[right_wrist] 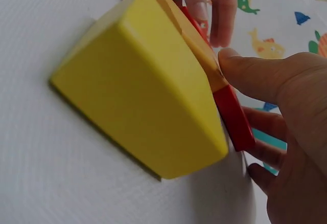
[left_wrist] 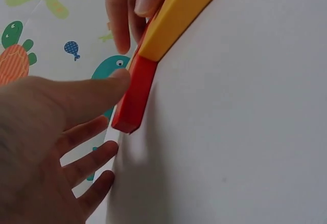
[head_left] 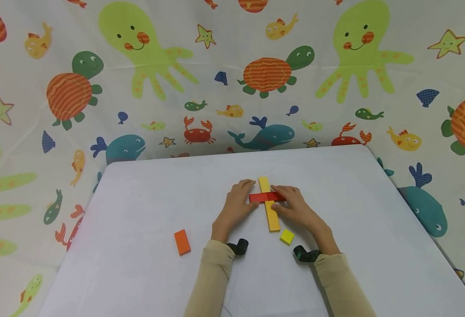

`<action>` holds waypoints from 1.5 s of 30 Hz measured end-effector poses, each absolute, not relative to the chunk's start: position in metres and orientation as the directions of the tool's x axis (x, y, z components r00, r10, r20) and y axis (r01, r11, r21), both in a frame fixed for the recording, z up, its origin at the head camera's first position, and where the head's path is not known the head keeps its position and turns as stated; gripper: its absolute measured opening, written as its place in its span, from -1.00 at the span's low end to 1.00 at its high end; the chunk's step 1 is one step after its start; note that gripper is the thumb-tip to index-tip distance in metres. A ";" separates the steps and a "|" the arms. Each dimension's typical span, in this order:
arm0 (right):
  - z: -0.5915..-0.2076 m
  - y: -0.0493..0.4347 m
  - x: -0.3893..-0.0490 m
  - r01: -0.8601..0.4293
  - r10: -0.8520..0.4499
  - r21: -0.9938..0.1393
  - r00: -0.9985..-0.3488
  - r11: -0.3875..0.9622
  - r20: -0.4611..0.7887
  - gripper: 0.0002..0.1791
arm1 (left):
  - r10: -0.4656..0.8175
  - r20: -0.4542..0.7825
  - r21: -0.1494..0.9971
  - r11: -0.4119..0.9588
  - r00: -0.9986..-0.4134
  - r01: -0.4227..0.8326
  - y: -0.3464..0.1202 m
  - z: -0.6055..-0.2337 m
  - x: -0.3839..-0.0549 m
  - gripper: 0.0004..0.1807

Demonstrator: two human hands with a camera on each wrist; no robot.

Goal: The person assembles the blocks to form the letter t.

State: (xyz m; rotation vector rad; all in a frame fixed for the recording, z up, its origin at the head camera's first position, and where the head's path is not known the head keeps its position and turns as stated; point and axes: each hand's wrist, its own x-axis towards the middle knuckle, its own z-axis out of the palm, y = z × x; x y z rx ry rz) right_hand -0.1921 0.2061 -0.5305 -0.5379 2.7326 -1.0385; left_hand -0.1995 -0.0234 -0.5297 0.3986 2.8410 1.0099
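Observation:
Two red blocks, one left [head_left: 258, 197] and one right [head_left: 276, 197], lie end to end across a line of yellow-orange blocks, one farther [head_left: 264, 183] and one nearer [head_left: 272, 218], forming a cross. My left hand [head_left: 236, 204] is at the left red end, its thumb [left_wrist: 120, 81] touching the block's side and its other fingers spread beyond. My right hand [head_left: 295, 207] straddles the right red block, with the thumb [right_wrist: 232, 60] at the nearer yellow-orange block's edge and the index fingertip beside the farther one. A small bright yellow block [head_left: 287, 237] lies below the cross.
An orange block [head_left: 182, 242] lies apart to the left on the white table [head_left: 137, 211]. Black wrist-worn devices, left [head_left: 238, 247] and right [head_left: 306, 254], are at the cuffs. A sea-animal printed cloth [head_left: 224, 97] hangs behind the table.

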 end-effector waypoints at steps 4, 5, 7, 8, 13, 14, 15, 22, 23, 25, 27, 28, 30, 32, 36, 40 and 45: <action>-0.531 0.205 -0.191 -0.300 -0.404 -0.643 -0.915 0.705 -0.017 -0.29 | 0.257 -0.024 0.615 0.765 -0.966 0.189 -0.029 -0.521 -0.196 -0.28; -0.531 0.205 -0.191 -0.306 -0.407 -0.638 -0.913 0.707 -0.014 -0.30 | 0.250 -0.026 0.614 0.768 -0.968 0.181 -0.030 -0.519 -0.195 -0.29; -0.531 0.206 -0.191 -0.318 -0.413 -0.629 -0.911 0.709 -0.006 -0.32 | 0.231 -0.029 0.622 0.766 -0.972 0.164 -0.031 -0.514 -0.193 -0.31; -0.531 0.206 -0.191 -0.321 -0.416 -0.627 -0.909 0.710 -0.005 -0.32 | 0.221 -0.031 0.625 0.765 -0.975 0.153 -0.032 -0.511 -0.192 -0.32; -0.531 0.207 -0.191 -0.333 -0.426 -0.619 -0.905 0.711 -0.002 -0.32 | 0.176 -0.020 0.632 0.765 -0.984 0.123 -0.035 -0.501 -0.186 -0.36; -0.531 0.207 -0.191 -0.334 -0.427 -0.618 -0.904 0.712 -0.002 -0.32 | 0.170 -0.018 0.629 0.768 -0.985 0.121 -0.035 -0.501 -0.185 -0.36; -0.531 0.207 -0.191 -0.336 -0.427 -0.616 -0.904 0.712 -0.001 -0.32 | 0.168 -0.014 0.625 0.771 -0.986 0.122 -0.034 -0.501 -0.185 -0.37; -0.532 0.207 -0.192 -0.347 -0.431 -0.611 -0.902 0.712 0.009 -0.33 | 0.198 -0.032 0.605 0.784 -0.980 0.139 -0.025 -0.511 -0.185 -0.42; -0.532 0.207 -0.192 -0.350 -0.434 -0.613 -0.901 0.708 0.014 -0.33 | 0.210 -0.032 0.609 0.779 -0.977 0.147 -0.023 -0.513 -0.185 -0.42; -0.533 0.207 -0.192 -0.356 -0.436 -0.613 -0.900 0.706 0.021 -0.33 | 0.232 -0.029 0.618 0.769 -0.972 0.165 -0.020 -0.516 -0.184 -0.41; -0.533 0.207 -0.192 -0.360 -0.437 -0.612 -0.899 0.704 0.027 -0.33 | 0.241 -0.028 0.621 0.765 -0.970 0.172 -0.016 -0.518 -0.184 -0.41; -0.533 0.207 -0.192 -0.361 -0.437 -0.613 -0.899 0.703 0.029 -0.33 | 0.240 -0.028 0.624 0.762 -0.970 0.171 -0.015 -0.518 -0.184 -0.40; -0.532 0.207 -0.191 -0.358 -0.434 -0.619 -0.900 0.700 0.029 -0.33 | 0.235 -0.025 0.625 0.762 -0.972 0.169 -0.013 -0.519 -0.183 -0.40; -0.532 0.207 -0.190 -0.362 -0.437 -0.618 -0.899 0.698 0.033 -0.34 | 0.229 -0.020 0.625 0.763 -0.973 0.167 -0.011 -0.521 -0.182 -0.40; -0.531 0.207 -0.189 -0.363 -0.436 -0.617 -0.899 0.698 0.036 -0.34 | 0.232 -0.011 0.611 0.771 -0.973 0.177 -0.009 -0.523 -0.182 -0.42; -0.531 0.207 -0.190 -0.357 -0.431 -0.617 -0.902 0.702 0.031 -0.33 | 0.238 -0.014 0.588 0.787 -0.971 0.185 -0.008 -0.524 -0.182 -0.42; -0.530 0.207 -0.189 -0.356 -0.429 -0.619 -0.903 0.700 0.034 -0.33 | 0.248 -0.018 0.573 0.796 -0.969 0.193 -0.007 -0.524 -0.183 -0.41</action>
